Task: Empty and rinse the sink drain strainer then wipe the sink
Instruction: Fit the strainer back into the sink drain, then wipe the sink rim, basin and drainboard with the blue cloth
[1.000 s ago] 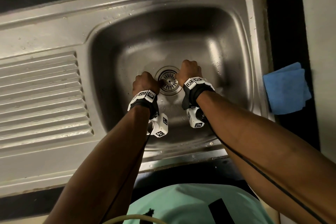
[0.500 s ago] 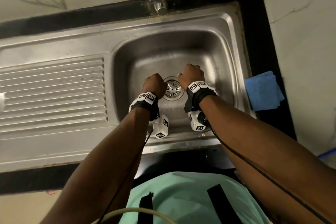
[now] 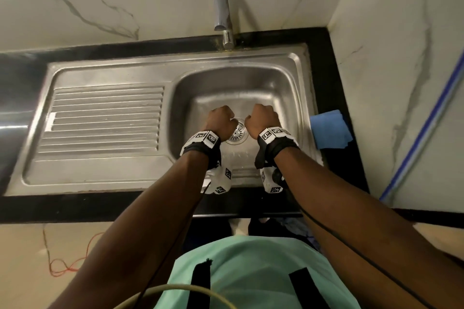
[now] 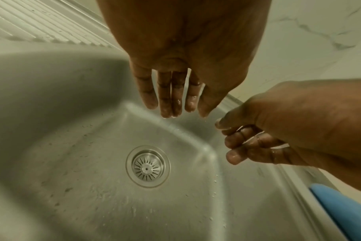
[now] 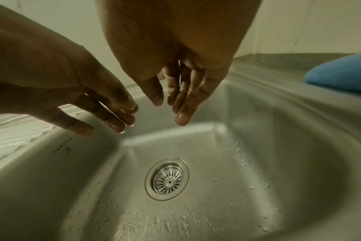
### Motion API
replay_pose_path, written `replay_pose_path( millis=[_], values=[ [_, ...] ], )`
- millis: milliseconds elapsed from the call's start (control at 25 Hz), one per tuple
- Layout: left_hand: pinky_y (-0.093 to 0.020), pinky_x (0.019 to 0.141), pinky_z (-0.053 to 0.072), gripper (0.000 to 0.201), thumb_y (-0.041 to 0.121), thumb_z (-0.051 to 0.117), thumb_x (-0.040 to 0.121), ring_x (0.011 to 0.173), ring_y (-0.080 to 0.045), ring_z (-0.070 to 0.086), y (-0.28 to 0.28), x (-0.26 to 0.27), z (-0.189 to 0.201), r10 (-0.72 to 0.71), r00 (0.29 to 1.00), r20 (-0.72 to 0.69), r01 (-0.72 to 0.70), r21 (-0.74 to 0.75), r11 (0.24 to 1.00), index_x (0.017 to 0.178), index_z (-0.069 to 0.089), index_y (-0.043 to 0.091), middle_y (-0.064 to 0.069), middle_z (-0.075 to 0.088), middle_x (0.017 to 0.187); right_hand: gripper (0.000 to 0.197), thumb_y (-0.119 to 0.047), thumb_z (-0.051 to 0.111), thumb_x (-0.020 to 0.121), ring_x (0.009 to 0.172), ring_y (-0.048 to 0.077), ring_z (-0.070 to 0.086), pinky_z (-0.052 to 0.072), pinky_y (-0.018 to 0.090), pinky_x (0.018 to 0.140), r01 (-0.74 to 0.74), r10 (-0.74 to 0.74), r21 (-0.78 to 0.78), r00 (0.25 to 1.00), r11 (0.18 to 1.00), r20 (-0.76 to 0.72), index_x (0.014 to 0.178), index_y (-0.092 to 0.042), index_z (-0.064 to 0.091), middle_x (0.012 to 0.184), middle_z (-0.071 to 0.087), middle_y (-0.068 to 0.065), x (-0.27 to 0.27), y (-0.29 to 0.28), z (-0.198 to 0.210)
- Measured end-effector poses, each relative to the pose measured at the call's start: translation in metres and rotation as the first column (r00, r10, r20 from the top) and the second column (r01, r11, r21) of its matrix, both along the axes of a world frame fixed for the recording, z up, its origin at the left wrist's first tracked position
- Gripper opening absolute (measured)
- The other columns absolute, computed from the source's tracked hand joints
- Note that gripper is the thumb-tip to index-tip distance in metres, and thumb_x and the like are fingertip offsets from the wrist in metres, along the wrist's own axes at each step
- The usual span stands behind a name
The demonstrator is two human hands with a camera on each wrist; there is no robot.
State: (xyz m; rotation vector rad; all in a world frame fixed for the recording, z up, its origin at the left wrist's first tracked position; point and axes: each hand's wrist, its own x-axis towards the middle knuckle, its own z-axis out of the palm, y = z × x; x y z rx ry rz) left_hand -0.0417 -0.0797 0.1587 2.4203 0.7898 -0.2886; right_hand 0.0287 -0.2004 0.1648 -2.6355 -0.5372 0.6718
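The round metal strainer (image 3: 237, 133) (image 4: 147, 166) (image 5: 168, 179) sits in the drain of the steel sink (image 3: 251, 98), whose floor carries water droplets. Above it and just to its left hangs my left hand (image 3: 221, 121) (image 4: 173, 104), wet fingers straight and pointing down, holding nothing. My right hand (image 3: 262, 118) (image 5: 175, 106) hovers just to the strainer's right, fingers relaxed, also empty. Neither hand touches the strainer. A folded blue cloth (image 3: 330, 129) (image 5: 340, 76) lies on the counter at the sink's right rim.
A chrome faucet (image 3: 222, 12) stands behind the basin at the marble wall. A ribbed drainboard (image 3: 105, 118) spreads to the left of the basin. Black counter edging (image 3: 100, 206) frames the sink; a wall closes off the right side.
The head view has pulled back and up, so faucet and wall now show. Both hands have lifted off the basin floor and hang a little apart above the strainer.
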Motion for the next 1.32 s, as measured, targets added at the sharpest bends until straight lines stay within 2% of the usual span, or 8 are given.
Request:
replay_pose_path(
  millis=[160, 440, 600, 760, 880, 1040, 1080, 1320],
  values=[
    [-0.035, 0.091, 0.047, 0.025, 0.019, 0.065, 0.095, 0.117, -0.038, 0.063, -0.029, -0.013, 0.014, -0.078, 0.997, 0.012, 0.078, 0.011, 0.997, 0.115, 0.07, 0.005, -0.015, 0.072, 0.123, 0.022, -0.017, 0.05, 0.092, 0.104, 0.039, 0.06, 0.041, 0.033, 0.073, 0.039, -0.04, 0.007, 0.998, 0.999, 0.045, 0.105, -0.002, 0.061, 0.116, 0.058, 0.022, -0.015, -0.03, 0.014],
    [-0.031, 0.092, 0.045, 0.029, 0.023, 0.065, 0.095, 0.118, -0.031, 0.063, -0.059, -0.034, 0.036, -0.167, 0.984, 0.059, 0.168, -0.011, 0.986, 0.12, 0.07, 0.008, -0.009, 0.071, 0.124, 0.021, -0.016, 0.051, 0.086, 0.09, 0.036, 0.063, 0.041, 0.031, 0.066, 0.163, -0.165, 0.032, 0.983, 0.986, 0.084, 0.1, -0.005, 0.062, 0.107, 0.064, 0.019, -0.046, -0.074, 0.029],
    [-0.04, 0.099, 0.052, 0.029, 0.03, 0.065, 0.09, 0.111, -0.032, 0.066, -0.075, -0.055, 0.031, -0.192, 0.981, 0.02, 0.192, -0.038, 0.981, 0.116, 0.07, 0.017, -0.007, 0.074, 0.118, 0.024, -0.017, 0.052, 0.086, 0.095, 0.035, 0.064, 0.043, 0.03, 0.067, 0.184, -0.185, 0.017, 0.979, 0.983, 0.085, 0.104, -0.005, 0.062, 0.108, 0.065, 0.018, -0.066, -0.108, 0.023],
    [-0.037, 0.104, 0.047, 0.035, 0.023, 0.065, 0.092, 0.125, -0.035, 0.059, -0.102, -0.079, 0.015, -0.262, 0.964, -0.052, 0.26, -0.053, 0.964, 0.125, 0.069, 0.01, -0.014, 0.067, 0.13, 0.021, -0.016, 0.053, 0.084, 0.093, 0.035, 0.066, 0.053, 0.034, 0.073, 0.204, -0.202, -0.017, 0.976, 0.979, 0.076, 0.098, -0.005, 0.064, 0.102, 0.066, 0.016, -0.074, -0.152, 0.008],
    [-0.043, 0.108, 0.048, 0.047, 0.025, 0.062, 0.093, 0.13, -0.037, 0.056, -0.116, -0.091, 0.008, -0.28, 0.952, -0.128, 0.273, -0.07, 0.96, 0.137, 0.061, 0.009, -0.017, 0.06, 0.14, 0.024, -0.012, 0.053, 0.084, 0.102, 0.038, 0.059, 0.051, 0.036, 0.082, 0.199, -0.196, -0.016, 0.973, 0.98, 0.122, 0.104, -0.002, 0.062, 0.117, 0.056, 0.02, -0.07, -0.176, -0.003],
    [-0.059, 0.096, 0.052, 0.058, 0.063, 0.055, 0.072, 0.118, -0.037, 0.061, -0.132, -0.101, -0.001, -0.285, 0.936, -0.205, 0.286, -0.023, 0.958, 0.11, 0.062, 0.019, -0.009, 0.065, 0.12, 0.034, -0.013, 0.057, 0.085, 0.121, 0.04, 0.046, 0.049, 0.043, 0.095, 0.112, -0.108, -0.003, 0.965, 0.994, 0.237, 0.117, -0.002, 0.055, 0.13, 0.043, 0.02, -0.046, -0.192, -0.01],
    [-0.061, 0.096, 0.051, 0.061, 0.066, 0.054, 0.071, 0.119, -0.035, 0.06, -0.136, -0.103, -0.005, -0.257, 0.944, -0.208, 0.264, 0.005, 0.964, 0.11, 0.061, 0.02, -0.006, 0.064, 0.122, 0.036, -0.014, 0.058, 0.085, 0.125, 0.039, 0.042, 0.049, 0.045, 0.096, 0.087, -0.084, 0.002, 0.964, 0.996, 0.251, 0.119, -0.003, 0.054, 0.132, 0.042, 0.02, -0.038, -0.194, -0.01],
    [-0.068, 0.108, 0.038, 0.069, 0.057, 0.063, 0.091, 0.145, -0.029, 0.039, -0.163, -0.131, 0.001, -0.083, 0.984, -0.158, 0.102, 0.118, 0.988, 0.144, 0.049, 0.016, -0.004, 0.046, 0.154, 0.069, -0.029, 0.065, 0.088, 0.144, 0.038, 0.02, 0.043, 0.054, 0.102, 0.007, 0.024, -0.128, 0.972, 0.992, 0.234, 0.145, -0.011, 0.032, 0.155, 0.02, 0.017, -0.009, -0.196, -0.012]
  ],
)
